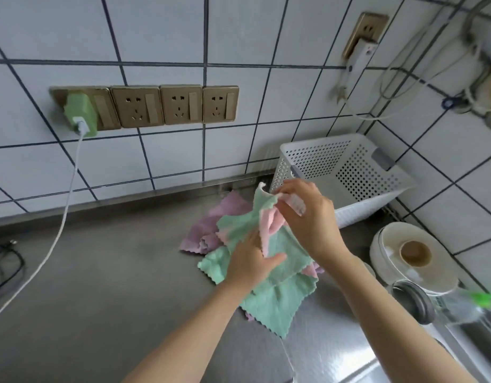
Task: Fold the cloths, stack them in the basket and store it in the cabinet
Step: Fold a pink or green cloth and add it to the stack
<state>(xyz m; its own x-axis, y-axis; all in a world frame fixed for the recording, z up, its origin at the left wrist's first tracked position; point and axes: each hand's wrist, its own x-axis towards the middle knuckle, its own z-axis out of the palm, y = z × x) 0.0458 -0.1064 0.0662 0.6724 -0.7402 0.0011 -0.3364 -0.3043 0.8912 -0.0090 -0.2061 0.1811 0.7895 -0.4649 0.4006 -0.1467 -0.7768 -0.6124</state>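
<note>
Hands: R (305,217) pinching pink/green cloth (269,225), L (252,261) seemingly gripping it; basket (346,167) behind, bowls (412,255) R.

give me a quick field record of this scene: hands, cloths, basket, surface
left hand: grips the green-and-pink cloth low
right hand: pinches its top edge, lifted
cloth pile: green, pink and purple cloths, unfolded, on the counter
purple cloth: spread behind the pile
basket: white, perforated, no cloths visible inside
surface: steel counter
</note>
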